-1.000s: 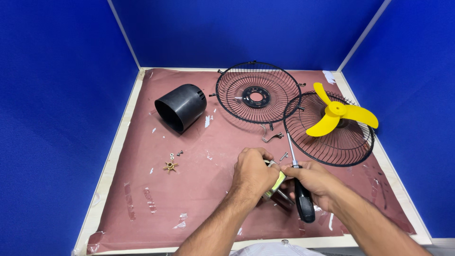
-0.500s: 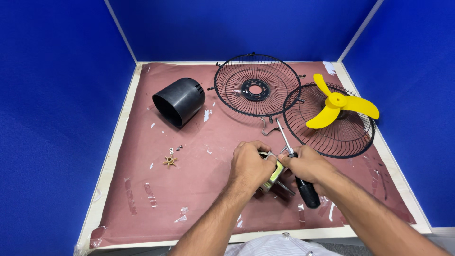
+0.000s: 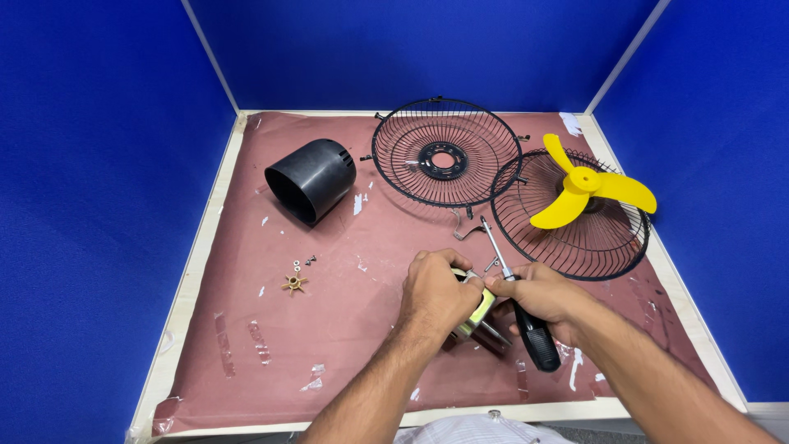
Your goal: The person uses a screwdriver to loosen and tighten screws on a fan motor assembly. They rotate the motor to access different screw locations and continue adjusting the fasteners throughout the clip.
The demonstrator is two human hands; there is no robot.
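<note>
My left hand (image 3: pixel 436 292) grips a small metal fan motor (image 3: pixel 477 316) with a yellowish band, resting on the brown-covered table (image 3: pixel 271 345). My right hand (image 3: pixel 546 296) touches the motor with its fingertips and holds a screwdriver (image 3: pixel 526 316) with a black handle; its metal shaft points up and away toward the two grilles. Most of the motor is hidden under my hands.
A black cylindrical motor cover (image 3: pixel 311 178) lies at the back left. Two black wire grilles (image 3: pixel 444 152) (image 3: pixel 588 238) lie at the back right, the right one with a yellow blade (image 3: pixel 588 191) in it. Small screws (image 3: pixel 302 263) and a brass star piece (image 3: pixel 293 284) lie left. Blue walls surround the table.
The view shifted slightly. My hands stay on the motor; the screwdriver in my right hand has tilted, its shaft now pointing more up and left.
</note>
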